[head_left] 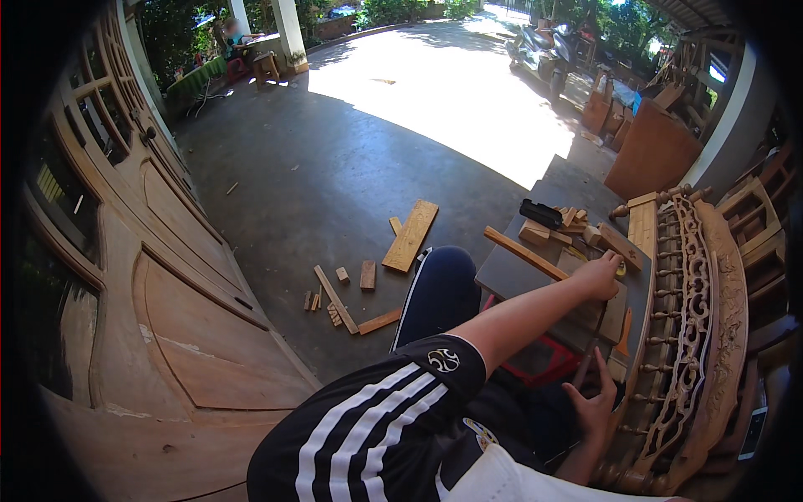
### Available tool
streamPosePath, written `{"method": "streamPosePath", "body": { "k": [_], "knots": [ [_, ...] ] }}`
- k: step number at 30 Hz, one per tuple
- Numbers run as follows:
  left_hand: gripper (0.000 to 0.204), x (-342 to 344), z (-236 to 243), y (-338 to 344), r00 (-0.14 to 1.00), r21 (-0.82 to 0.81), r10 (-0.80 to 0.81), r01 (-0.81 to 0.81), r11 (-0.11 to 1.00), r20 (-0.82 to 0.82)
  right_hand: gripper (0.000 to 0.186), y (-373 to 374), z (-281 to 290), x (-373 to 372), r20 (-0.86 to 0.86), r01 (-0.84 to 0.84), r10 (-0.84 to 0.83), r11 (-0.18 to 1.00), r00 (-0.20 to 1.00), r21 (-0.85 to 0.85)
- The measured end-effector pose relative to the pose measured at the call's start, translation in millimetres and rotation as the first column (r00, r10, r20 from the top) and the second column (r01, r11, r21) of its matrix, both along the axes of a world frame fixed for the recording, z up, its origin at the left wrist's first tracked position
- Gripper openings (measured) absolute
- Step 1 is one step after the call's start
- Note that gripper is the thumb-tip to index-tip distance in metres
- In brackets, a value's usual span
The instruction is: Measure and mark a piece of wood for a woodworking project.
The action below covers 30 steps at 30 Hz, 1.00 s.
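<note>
My left hand [597, 277] reaches across to the low grey table [510, 272], its fingers bent down among the wood pieces. What they grip, if anything, is hidden; a small yellow object [621, 268] shows beside the fingertips. A flat wooden board [619, 248] lies just beyond that hand. At the table's near edge is my right hand [593, 400], thumb and fingers apart in a curve, with no held thing that I can make out. Close to it lie a wooden block [613, 315] and an orange-brown strip [625, 328].
A long wood strip [525, 253], a black case [541, 213] and several small blocks [572, 219] lie on the table. A carved wooden piece [711, 309] stands at right. Wood offcuts [411, 235] lie on the floor, and panelled doors [205, 335] line the left. Someone [237, 40] sits far off.
</note>
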<state>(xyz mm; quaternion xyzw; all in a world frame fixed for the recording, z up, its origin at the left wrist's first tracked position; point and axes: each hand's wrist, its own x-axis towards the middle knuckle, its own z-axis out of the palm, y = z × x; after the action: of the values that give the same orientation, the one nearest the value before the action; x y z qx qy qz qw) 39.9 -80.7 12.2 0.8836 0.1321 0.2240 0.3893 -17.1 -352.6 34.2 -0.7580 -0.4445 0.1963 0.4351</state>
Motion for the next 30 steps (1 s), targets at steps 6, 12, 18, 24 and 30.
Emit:
{"method": "streamPosePath", "body": {
  "k": [6,12,18,24,30],
  "knots": [
    [0.048,-4,5,-2,1.000,0.012,-0.013,0.013,1.000,-0.023,0.100,2,-13,7,0.079,-0.002,-0.006,0.995,0.997,0.101],
    [0.042,-1,-1,-1,1.000,0.004,0.003,-0.003,1.000,0.000,0.097,4,-30,14,0.120,0.038,-0.055,0.990,0.991,0.139],
    [0.036,14,-8,2,0.998,-0.020,-0.035,0.036,0.999,0.046,0.083,10,-10,4,0.524,-0.010,-0.141,0.962,0.840,0.275],
    [0.042,3,0,13,0.989,-0.030,0.084,-0.088,0.996,-0.119,0.049,-5,-2,6,0.612,-0.024,-0.229,0.926,0.757,0.376],
    [0.043,-1,-8,14,0.994,0.022,0.060,-0.058,0.998,-0.093,0.032,-13,-3,-25,0.681,-0.089,-0.328,0.861,0.654,0.500]
  ]
}}
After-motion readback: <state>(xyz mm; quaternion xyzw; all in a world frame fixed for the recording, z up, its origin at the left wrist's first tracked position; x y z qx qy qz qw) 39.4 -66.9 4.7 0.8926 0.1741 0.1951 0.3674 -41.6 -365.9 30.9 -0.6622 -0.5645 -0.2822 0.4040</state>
